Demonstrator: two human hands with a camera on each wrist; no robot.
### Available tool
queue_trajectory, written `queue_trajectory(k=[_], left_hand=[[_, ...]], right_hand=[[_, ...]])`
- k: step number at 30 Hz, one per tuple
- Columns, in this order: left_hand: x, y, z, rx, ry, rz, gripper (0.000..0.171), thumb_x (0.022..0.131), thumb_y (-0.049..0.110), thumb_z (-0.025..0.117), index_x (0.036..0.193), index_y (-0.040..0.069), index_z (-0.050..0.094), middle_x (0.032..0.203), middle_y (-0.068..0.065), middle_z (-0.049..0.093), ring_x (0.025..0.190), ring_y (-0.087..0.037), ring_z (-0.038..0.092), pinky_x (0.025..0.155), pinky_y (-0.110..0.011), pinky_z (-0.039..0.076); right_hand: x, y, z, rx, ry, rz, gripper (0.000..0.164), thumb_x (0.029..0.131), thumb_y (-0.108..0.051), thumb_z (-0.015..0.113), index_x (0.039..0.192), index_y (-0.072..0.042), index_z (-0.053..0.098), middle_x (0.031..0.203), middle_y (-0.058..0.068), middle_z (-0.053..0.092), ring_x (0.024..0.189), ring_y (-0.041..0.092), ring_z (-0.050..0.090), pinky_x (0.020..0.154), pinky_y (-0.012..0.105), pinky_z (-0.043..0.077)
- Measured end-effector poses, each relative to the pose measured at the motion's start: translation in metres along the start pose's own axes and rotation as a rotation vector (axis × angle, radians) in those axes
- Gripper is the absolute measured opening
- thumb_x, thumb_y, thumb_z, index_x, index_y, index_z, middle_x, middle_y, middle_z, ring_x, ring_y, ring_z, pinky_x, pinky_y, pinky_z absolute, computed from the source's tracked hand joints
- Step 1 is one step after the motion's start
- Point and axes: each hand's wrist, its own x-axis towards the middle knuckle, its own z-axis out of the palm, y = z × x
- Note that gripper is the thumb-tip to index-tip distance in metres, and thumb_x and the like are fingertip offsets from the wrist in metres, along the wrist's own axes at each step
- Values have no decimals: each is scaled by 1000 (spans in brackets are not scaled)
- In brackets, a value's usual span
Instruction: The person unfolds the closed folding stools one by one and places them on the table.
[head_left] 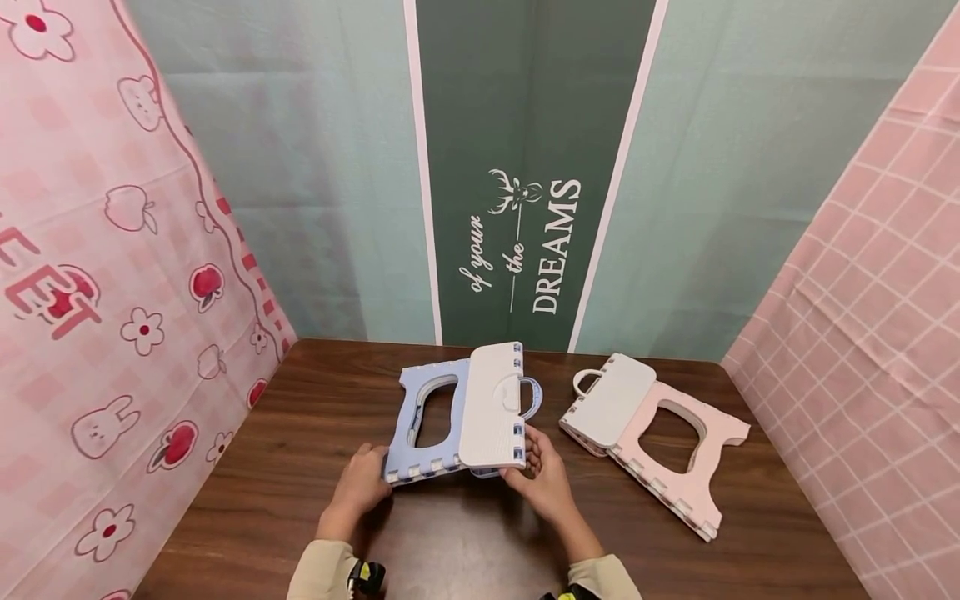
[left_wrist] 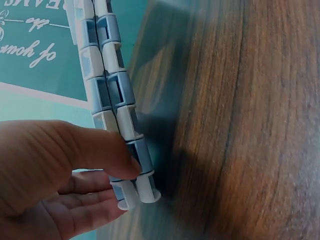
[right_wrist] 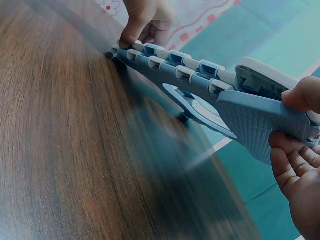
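Note:
A folded blue and white folding stool [head_left: 491, 408] is held between both hands, tilted and partly raised off the tabletop. My left hand [head_left: 362, 482] pinches the near corner of its blue leg end, thumb [left_wrist: 107, 152] over the hinged edge in the left wrist view. At the white seat end, my right hand [head_left: 547, 482] grips the near corner, with fingers [right_wrist: 297, 157] under the panel in the right wrist view. A blue carry handle [head_left: 534, 398] sticks out from the seat's right side. The underside is mostly hidden in the head view.
To the right, a second folded stool [head_left: 693, 479], pink and white, lies on the brown wooden table [head_left: 300, 417]. A green cloth [head_left: 300, 167] with lettering hangs behind, and pink patterned cloths [head_left: 885, 350] border both sides.

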Motion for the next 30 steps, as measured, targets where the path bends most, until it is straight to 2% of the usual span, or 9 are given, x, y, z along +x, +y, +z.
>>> queue_trajectory(k=[4,7,13,22,30], left_hand=[[1,1,-2,15,10,33,53,52,-5,75,104,-10,63,92,-21,59,80,-33,57,70,-44,47],[1,2,-2,11,3,42,56,52,-6,74,106,-10,62,95,-22,61,84,-35,58,72,-44,47],[2,4,-4,-37,-8,17,61,51,-7,74,111,-8,61,101,-21,63,89,-34,59,75,-45,47],[0,10,-3,-33,-47,-20,61,55,-3,75,114,-6,61,104,-21,62,85,-32,59,71,-46,47],[0,12,2,-42,-35,11,60,55,-2,76,113,-6,61,106,-20,62,90,-32,59,76,-45,46]], right_hand=[[1,-3,1,-1,-3,-24,67,68,15,67,127,18,37,100,19,58,85,17,54,73,24,45],[3,-4,0,-4,-7,-57,66,67,16,68,126,19,37,99,20,58,84,18,54,73,24,46],[5,-9,-2,-47,-15,-111,65,67,14,68,125,19,39,97,18,59,83,19,55,72,25,46],[4,-12,-6,-46,-14,-114,65,65,15,69,123,18,40,97,19,58,84,21,56,73,29,48],[5,-16,-7,-24,-25,-163,65,67,15,68,124,18,38,97,18,58,85,16,55,73,27,47]])
